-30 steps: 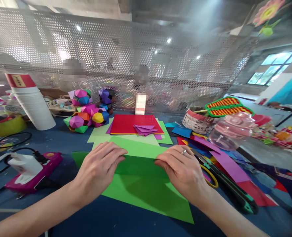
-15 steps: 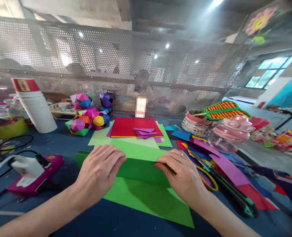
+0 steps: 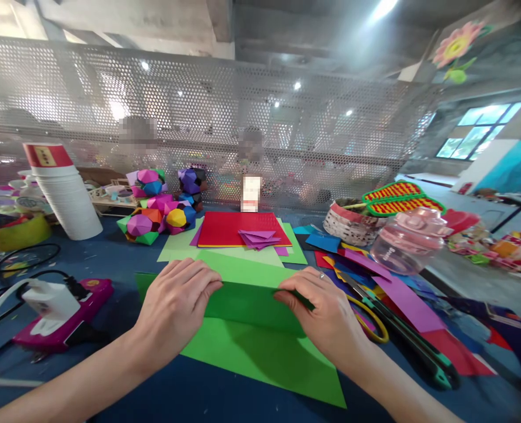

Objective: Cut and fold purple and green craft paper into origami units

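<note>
A green sheet of paper (image 3: 251, 302) stands raised at a crease above the blue table, its lower part lying flat toward me. My left hand (image 3: 179, 302) pinches the crease at its left side between thumb and fingers. At the right side of the same crease, my right hand (image 3: 324, 308), with a ring on one finger, pinches the paper too. The fingertips of both hands point toward each other, with a stretch of folded edge between them. Behind the crease, a lighter green surface slopes away.
Beyond the paper lie red sheets (image 3: 238, 228) with small purple pieces (image 3: 259, 238) on top. Faceted paper balls (image 3: 141, 226), stacked cups (image 3: 64, 194) and a power strip (image 3: 90, 294) stand left. A cutter (image 3: 401, 329), paper scraps, a basket (image 3: 351, 223) and a bottle (image 3: 408, 241) are right.
</note>
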The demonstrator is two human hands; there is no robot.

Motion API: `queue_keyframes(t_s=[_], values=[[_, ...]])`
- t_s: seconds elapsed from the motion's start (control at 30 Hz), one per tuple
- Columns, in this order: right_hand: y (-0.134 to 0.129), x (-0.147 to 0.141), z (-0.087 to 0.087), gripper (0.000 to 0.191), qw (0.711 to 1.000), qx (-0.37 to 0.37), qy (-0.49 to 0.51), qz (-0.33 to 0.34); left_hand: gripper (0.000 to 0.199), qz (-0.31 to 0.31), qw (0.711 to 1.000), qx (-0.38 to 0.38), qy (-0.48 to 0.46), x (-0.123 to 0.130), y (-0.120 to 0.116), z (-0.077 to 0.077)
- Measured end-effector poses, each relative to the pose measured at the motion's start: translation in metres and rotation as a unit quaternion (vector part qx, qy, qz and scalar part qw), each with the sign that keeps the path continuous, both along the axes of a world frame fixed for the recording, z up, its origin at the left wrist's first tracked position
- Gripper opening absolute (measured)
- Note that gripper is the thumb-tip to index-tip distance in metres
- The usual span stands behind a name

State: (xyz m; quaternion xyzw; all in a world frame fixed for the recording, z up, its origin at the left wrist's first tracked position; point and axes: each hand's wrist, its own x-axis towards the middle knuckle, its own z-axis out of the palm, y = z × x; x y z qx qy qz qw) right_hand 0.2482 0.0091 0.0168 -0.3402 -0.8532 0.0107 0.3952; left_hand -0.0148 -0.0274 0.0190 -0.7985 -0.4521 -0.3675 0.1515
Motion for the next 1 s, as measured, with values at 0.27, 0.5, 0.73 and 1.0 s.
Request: queue_keyframes(t_s=[0.27, 0.5, 0.73, 1.0], values=[[-0.001, 0.0, 0.0, 0.01, 0.999, 0.029, 0.007, 0.013, 0.015, -0.014, 1.0, 0.009, -0.011, 0.0, 0.001, -0.002], [0.0, 0.0, 0.0, 0.012, 0.999, 0.031, 0.013, 0.015, 0.016, -0.017, 1.0, 0.006, -0.013, -0.001, 0.0, -0.001], [-0.003, 0.0, 0.001, 0.014, 1.0, 0.013, 0.018, 0.008, 0.016, -0.015, 1.0, -0.01, -0.024, -0.001, -0.003, 0.002], [0.009, 0.003, 0.011, 0.021, 0.978, -0.204, -0.044, -0.022, 0.014, 0.0, 0.977, -0.198, -0.078, -0.001, 0.009, 0.001]])
